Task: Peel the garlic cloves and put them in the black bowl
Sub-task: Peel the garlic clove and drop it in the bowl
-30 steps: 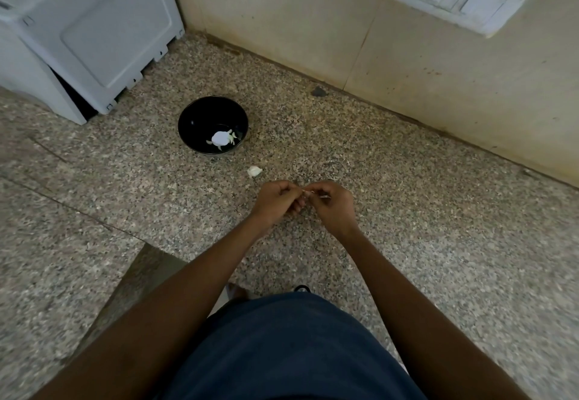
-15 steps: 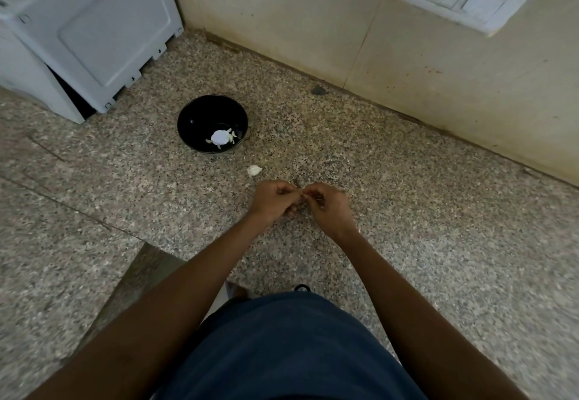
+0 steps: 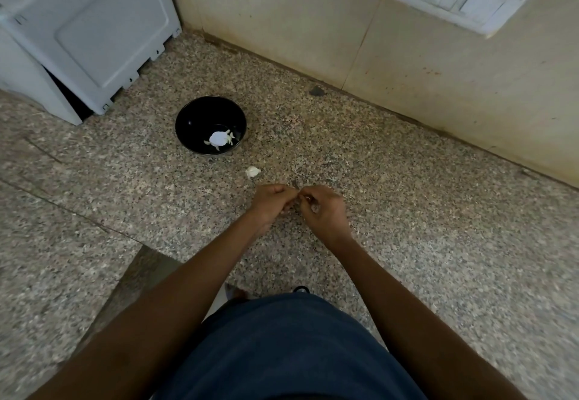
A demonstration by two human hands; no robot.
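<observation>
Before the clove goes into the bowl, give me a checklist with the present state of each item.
1. Both hands on the clove: left hand and right hand meet with fingers curled, pinching something small between them: ok.
2. Clove fully peeled: hidden by the fingers: cannot tell.
3. Black bowl upright on the counter, open and within reach: ok.
4. Room in the bowl: only a few white garlic pieces lie in it: ok.
5. White piece lies on the counter between bowl and hands, outside the bowl: not ok; clove or skin, cannot tell.
</observation>
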